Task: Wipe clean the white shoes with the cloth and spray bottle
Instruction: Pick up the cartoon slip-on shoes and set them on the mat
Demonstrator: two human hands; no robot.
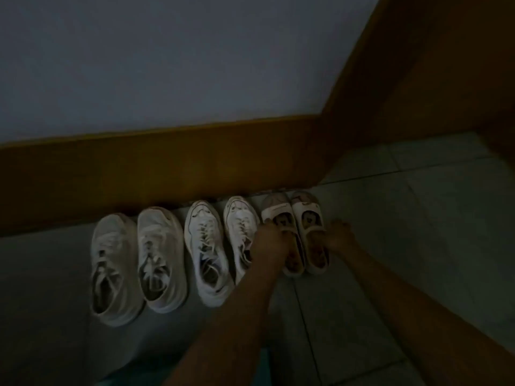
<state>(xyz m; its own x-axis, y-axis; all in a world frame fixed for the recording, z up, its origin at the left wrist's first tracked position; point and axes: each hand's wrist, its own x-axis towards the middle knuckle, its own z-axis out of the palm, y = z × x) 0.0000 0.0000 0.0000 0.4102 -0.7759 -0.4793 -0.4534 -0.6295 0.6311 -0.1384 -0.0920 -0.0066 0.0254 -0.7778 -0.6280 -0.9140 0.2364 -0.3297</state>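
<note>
Several white shoes stand in a row on the floor, toes toward the wall, in dim light. From the left: a plain white pair, a laced pair, then a pair of white open-backed slippers. My left hand grips the side of the left slipper. My right hand grips the side of the right slipper. No cloth or spray bottle is in view.
A brown wooden skirting board runs behind the shoes under a pale wall. A brown door frame rises at the right. Grey floor tiles stretch right of the slippers. Something bluish shows at the bottom edge.
</note>
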